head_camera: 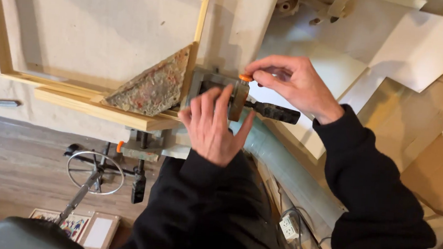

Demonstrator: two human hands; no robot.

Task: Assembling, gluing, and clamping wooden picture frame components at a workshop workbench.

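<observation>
I am pressing my left hand (212, 126) flat on the corner clamp (218, 90) at the wooden frame (199, 29) corner, while my right hand (292, 82) is pinching its orange-tipped screw (245, 78). I judge I am tightening it; next needs steady turning. Beyond, a mottled triangular block (154, 88) is sitting inside the corner

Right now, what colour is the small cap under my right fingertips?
Orange; the cap on the clamp shows best in the head view.
</observation>
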